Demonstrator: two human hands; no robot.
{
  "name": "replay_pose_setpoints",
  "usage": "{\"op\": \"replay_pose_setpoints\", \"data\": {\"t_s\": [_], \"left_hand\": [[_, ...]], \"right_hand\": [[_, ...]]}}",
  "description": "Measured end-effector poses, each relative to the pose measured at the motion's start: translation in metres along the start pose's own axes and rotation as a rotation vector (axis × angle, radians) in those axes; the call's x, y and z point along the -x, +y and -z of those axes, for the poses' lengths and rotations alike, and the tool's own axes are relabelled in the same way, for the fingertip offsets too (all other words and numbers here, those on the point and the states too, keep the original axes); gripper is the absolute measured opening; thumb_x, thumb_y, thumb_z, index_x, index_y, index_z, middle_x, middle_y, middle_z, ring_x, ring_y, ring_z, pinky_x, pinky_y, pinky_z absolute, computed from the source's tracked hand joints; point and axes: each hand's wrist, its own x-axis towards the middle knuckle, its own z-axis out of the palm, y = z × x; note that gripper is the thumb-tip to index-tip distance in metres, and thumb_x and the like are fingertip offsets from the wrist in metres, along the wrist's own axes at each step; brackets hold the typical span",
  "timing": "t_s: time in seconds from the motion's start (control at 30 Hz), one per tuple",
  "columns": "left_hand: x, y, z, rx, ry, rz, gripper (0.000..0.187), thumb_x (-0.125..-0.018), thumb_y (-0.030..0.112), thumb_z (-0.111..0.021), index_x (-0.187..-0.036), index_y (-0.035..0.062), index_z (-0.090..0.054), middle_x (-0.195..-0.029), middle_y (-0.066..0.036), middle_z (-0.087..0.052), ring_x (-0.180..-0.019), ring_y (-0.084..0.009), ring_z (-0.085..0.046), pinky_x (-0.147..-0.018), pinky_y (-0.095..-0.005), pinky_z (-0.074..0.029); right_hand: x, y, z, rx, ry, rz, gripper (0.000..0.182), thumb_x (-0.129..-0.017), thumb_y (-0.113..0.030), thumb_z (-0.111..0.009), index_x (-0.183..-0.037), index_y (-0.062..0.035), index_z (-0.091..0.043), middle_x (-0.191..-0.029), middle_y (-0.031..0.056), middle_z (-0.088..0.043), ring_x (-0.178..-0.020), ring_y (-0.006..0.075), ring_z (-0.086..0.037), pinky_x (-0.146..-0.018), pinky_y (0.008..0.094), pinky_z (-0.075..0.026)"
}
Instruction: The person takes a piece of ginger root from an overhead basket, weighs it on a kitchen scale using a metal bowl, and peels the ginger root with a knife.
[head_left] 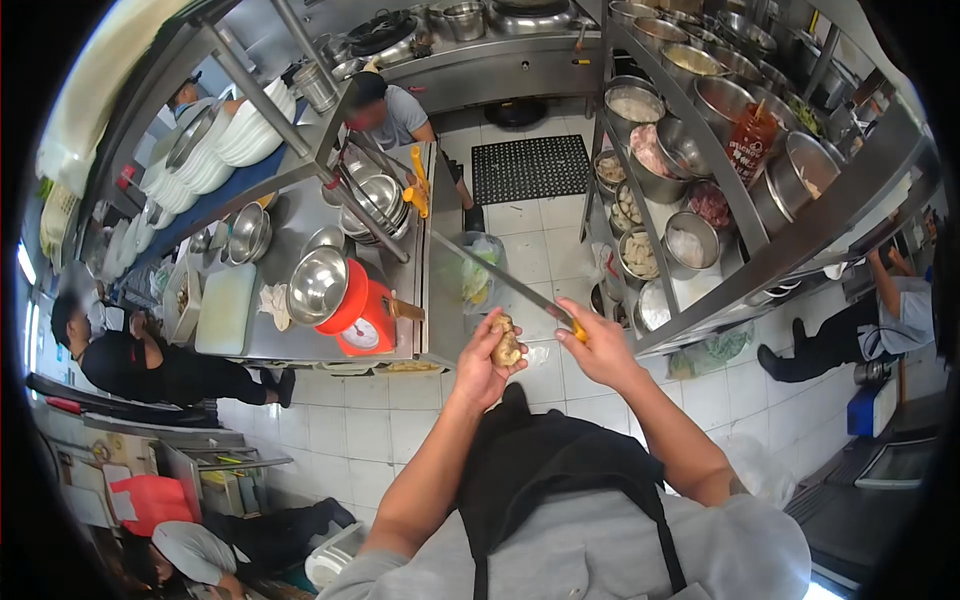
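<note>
My left hand (pixel 480 362) is closed around a knobbly tan piece of ginger (pixel 508 347), held up in front of my apron. My right hand (pixel 598 345) grips the yellow handle of a long knife (pixel 515 287). Its narrow blade slants up and to the left, above the ginger and apart from it. Beyond my hands, on the floor beside the counter, stands a bin (pixel 484 262) lined with a clear bag, with green and yellow scraps inside.
Left is a steel counter (pixel 262 338) with an orange scale (pixel 372 312) under a steel bowl (pixel 318 284), and a white cutting board (pixel 227 308). Right, a metal rack (pixel 700 310) holds several food bowls. A black mat (pixel 531 168) lies ahead. Other people work nearby, one (pixel 400 118) beyond the counter.
</note>
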Motion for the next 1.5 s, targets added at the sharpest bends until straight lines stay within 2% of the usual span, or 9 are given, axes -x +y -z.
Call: {"op": "replay_pose_setpoints", "data": {"t_s": [0.1,0.23,0.43,0.73,0.83,1.17,1.3,1.37,1.5], "left_hand": [[-0.009,0.016,-0.008,-0.096,0.133,-0.090,0.026,-0.104,0.022,-0.040,-0.123,0.0053,-0.045,-0.093,-0.012,-0.062,-0.071,-0.0242,-0.063,-0.057,-0.0347,-0.053],[-0.026,0.033,-0.007,-0.223,0.108,-0.147,0.021,-0.103,0.019,-0.041,-0.113,0.0040,-0.052,-0.088,-0.010,-0.063,-0.071,-0.0207,-0.063,-0.054,-0.0317,-0.051],[-0.055,0.058,-0.022,-0.151,0.215,-0.269,0.017,-0.104,0.020,-0.045,-0.111,0.0081,-0.055,-0.094,-0.004,-0.062,-0.080,-0.0127,-0.060,-0.061,-0.0277,-0.050],[-0.085,0.106,-0.003,-0.267,0.224,-0.305,0.014,-0.102,0.017,-0.046,-0.111,0.0079,-0.051,-0.089,-0.007,-0.062,-0.065,-0.0172,-0.062,-0.047,-0.0283,-0.047],[-0.093,0.120,0.002,-0.254,0.230,-0.334,0.011,-0.102,0.017,-0.048,-0.109,0.0082,-0.050,-0.086,-0.007,-0.062,-0.059,-0.0190,-0.061,-0.044,-0.0276,-0.045],[-0.119,0.142,-0.003,-0.294,0.281,-0.432,0.020,-0.102,0.017,-0.050,-0.115,0.0025,-0.055,-0.094,-0.008,-0.064,-0.070,-0.0148,-0.061,-0.050,-0.0274,-0.047],[-0.133,0.141,0.006,-0.278,0.275,-0.505,0.020,-0.102,0.019,-0.052,-0.116,0.0043,-0.056,-0.093,-0.008,-0.065,-0.070,-0.0154,-0.061,-0.050,-0.0280,-0.048],[-0.132,0.144,0.018,-0.227,0.174,-0.457,0.019,-0.102,0.019,-0.053,-0.114,0.0056,-0.056,-0.091,-0.008,-0.064,-0.070,-0.0176,-0.063,-0.049,-0.0291,-0.048],[-0.129,0.155,0.001,-0.227,0.272,-0.482,0.020,-0.102,0.024,-0.052,-0.110,0.0069,-0.058,-0.091,-0.008,-0.066,-0.067,-0.0176,-0.062,-0.053,-0.0278,-0.046]], "right_hand": [[-0.017,-0.015,-0.015,-0.010,-0.006,-0.020,0.051,-0.096,-0.033,-0.058,-0.142,-0.0111,-0.050,-0.114,0.0232,-0.066,-0.098,0.0384,-0.066,-0.084,0.0430,-0.052],[-0.049,-0.018,-0.044,0.042,0.121,0.185,0.055,-0.095,-0.041,-0.057,-0.139,-0.0088,-0.052,-0.097,0.0158,-0.070,-0.078,0.0346,-0.067,-0.068,0.0403,-0.053],[-0.100,-0.023,-0.062,0.160,0.165,0.320,0.060,-0.091,-0.048,-0.062,-0.138,-0.0122,-0.055,-0.071,0.0085,-0.059,-0.063,0.0279,-0.061,-0.057,0.0399,-0.049],[-0.164,-0.004,-0.085,0.161,0.188,0.337,0.059,-0.092,-0.049,-0.060,-0.136,-0.0115,-0.056,-0.080,0.0114,-0.066,-0.070,0.0291,-0.066,-0.061,0.0397,-0.051],[-0.182,0.024,-0.092,0.045,0.212,0.087,0.057,-0.094,-0.048,-0.058,-0.137,-0.0111,-0.055,-0.090,0.0139,-0.070,-0.073,0.0300,-0.068,-0.064,0.0395,-0.053],[-0.218,-0.009,-0.081,-0.015,0.077,0.318,0.057,-0.093,-0.050,-0.057,-0.138,-0.0145,-0.055,-0.103,0.0144,-0.072,-0.072,0.0305,-0.068,-0.063,0.0396,-0.054],[-0.238,-0.004,-0.074,-0.055,0.058,0.359,0.057,-0.094,-0.050,-0.056,-0.137,-0.0134,-0.055,-0.097,0.0154,-0.071,-0.071,0.0320,-0.068,-0.063,0.0416,-0.054],[-0.246,0.019,-0.078,-0.059,0.064,0.317,0.057,-0.095,-0.050,-0.055,-0.137,-0.0123,-0.055,-0.096,0.0164,-0.071,-0.073,0.0330,-0.068,-0.064,0.0424,-0.054],[-0.262,0.036,-0.066,-0.143,-0.036,0.135,0.058,-0.096,-0.051,-0.054,-0.138,-0.0113,-0.054,-0.082,0.0147,-0.068,-0.072,0.0327,-0.068,-0.064,0.0423,-0.052]]}}
